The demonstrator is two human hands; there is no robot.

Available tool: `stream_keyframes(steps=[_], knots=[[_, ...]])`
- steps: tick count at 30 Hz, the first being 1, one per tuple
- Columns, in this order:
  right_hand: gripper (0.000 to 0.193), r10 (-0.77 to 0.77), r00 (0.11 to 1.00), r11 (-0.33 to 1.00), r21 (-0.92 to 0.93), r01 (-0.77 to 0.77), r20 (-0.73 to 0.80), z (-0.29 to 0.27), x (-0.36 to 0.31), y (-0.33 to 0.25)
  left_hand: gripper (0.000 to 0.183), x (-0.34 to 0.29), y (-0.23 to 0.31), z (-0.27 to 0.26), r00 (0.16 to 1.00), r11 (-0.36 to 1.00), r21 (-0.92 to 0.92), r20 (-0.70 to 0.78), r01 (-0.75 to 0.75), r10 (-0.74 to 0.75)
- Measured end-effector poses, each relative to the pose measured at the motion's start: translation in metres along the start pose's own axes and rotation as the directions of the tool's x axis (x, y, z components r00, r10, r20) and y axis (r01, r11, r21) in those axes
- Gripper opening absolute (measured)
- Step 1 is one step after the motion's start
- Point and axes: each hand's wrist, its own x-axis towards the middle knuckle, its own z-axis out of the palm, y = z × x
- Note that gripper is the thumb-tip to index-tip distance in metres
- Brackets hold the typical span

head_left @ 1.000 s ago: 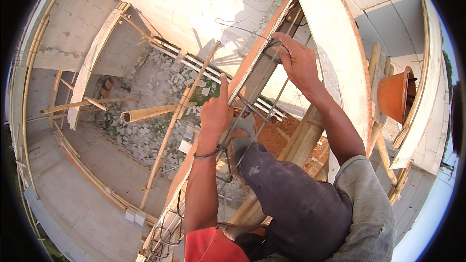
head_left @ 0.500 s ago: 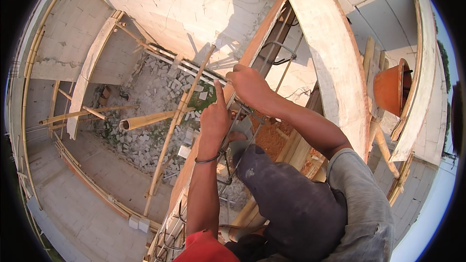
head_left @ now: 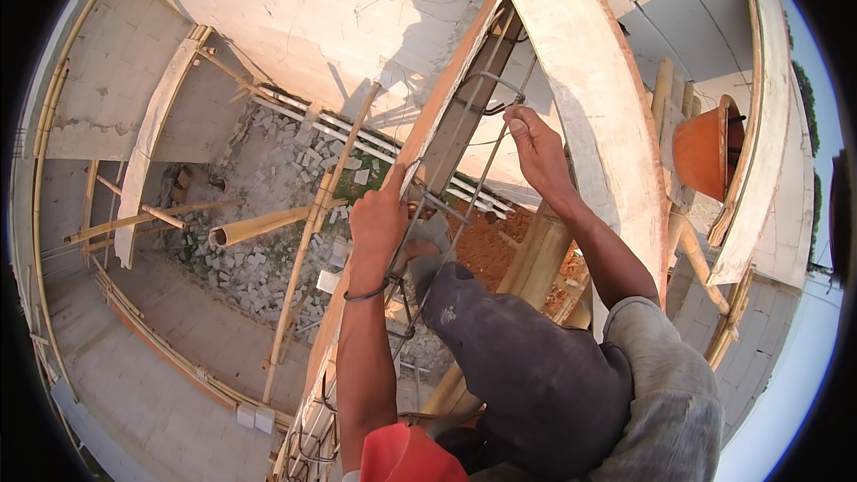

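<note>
My left hand [head_left: 377,225] is closed over the top edge of a long wooden formwork board [head_left: 451,94], its index finger stretched along the board. Beside it runs a cage of thin steel rebar [head_left: 466,205] with bent stirrups, lying between this board and a wider, pale board [head_left: 585,62]. Farther along the cage, my right hand [head_left: 543,153] pinches a corner of a steel stirrup [head_left: 495,80] where it meets a long bar. Its fingertips partly hide that joint. My bent leg in dark trousers [head_left: 527,357] lies below the cage.
An orange bucket [head_left: 701,153] stands at the right beside boards. Bamboo poles [head_left: 308,254] cross the space on the left, above broken rubble [head_left: 259,268] far below. White pipes [head_left: 357,138] run along the wall base. Reddish soil [head_left: 491,254] shows beneath the cage.
My right hand has moved away from my left, to the right and along the cage to the stirrup corner. My left hand stays at the board's edge. The view has shifted slightly.
</note>
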Motion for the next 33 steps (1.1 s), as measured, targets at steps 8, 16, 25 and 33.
stream_keyframes(steps=[8,16,25,33], knots=[[0.064,-0.125,0.992,0.990,-0.067,0.124,0.001,0.014,-0.026,0.089,0.066,0.002,-0.006,-0.002,0.999,0.999,-0.031,-0.008,-0.035,0.035],[0.019,0.086,0.996,0.996,-0.034,-0.086,0.004,0.043,-0.019,0.135,0.082,0.004,-0.006,-0.003,0.999,0.998,0.048,0.025,-0.044,0.043],[0.015,-0.283,0.933,0.938,0.138,0.317,-0.221,0.031,-0.034,0.035,0.107,0.000,-0.004,0.001,1.000,0.999,0.050,-0.020,0.011,-0.010],[0.015,0.040,0.993,0.897,0.441,0.014,-0.113,0.034,0.023,-0.067,0.102,0.001,-0.010,0.013,0.998,1.000,0.001,-0.057,0.002,-0.002]])
